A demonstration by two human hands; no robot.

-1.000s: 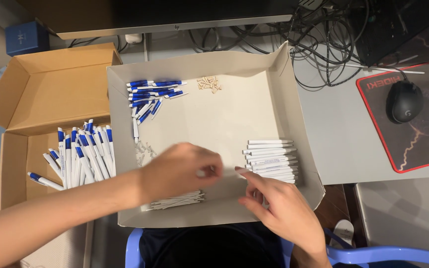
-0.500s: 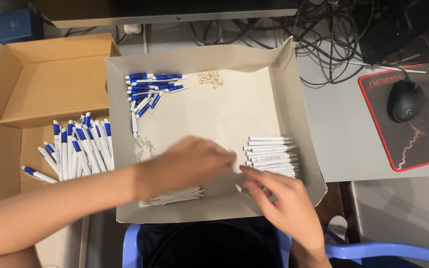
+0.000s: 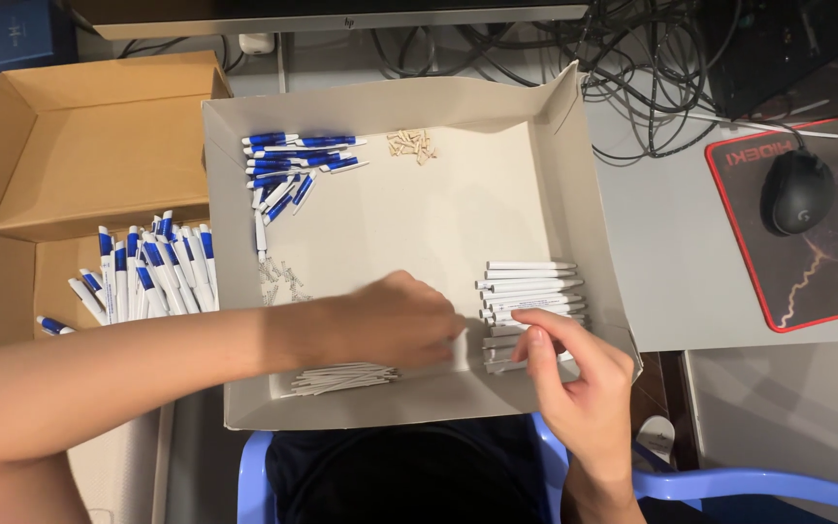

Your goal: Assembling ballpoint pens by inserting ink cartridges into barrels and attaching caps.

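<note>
A shallow grey cardboard tray (image 3: 574, 175) lies in front of me. My left hand (image 3: 395, 322) reaches across it from the left, fingers closed around a short white pen part (image 3: 460, 349). My right hand (image 3: 574, 383) comes up from below. Its thumb and forefinger pinch the near end of a stack of white pen barrels (image 3: 528, 286) at the tray's right side. The two hands are almost touching. Thin white refills (image 3: 341, 378) lie under my left wrist.
In the tray are blue pen pieces (image 3: 298, 160) at the back left, small beige bits (image 3: 412, 144) and tiny clear parts (image 3: 278, 275). A brown box (image 3: 80, 146) at left holds several blue-and-white pens (image 3: 147, 272). A black mouse (image 3: 795, 191) sits on a red-edged pad (image 3: 826, 281); cables (image 3: 632, 58) behind.
Both hands have shifted slightly right toward the white barrel stack, and my right hand's fingers have come onto its near end. The tray's contents have not moved.
</note>
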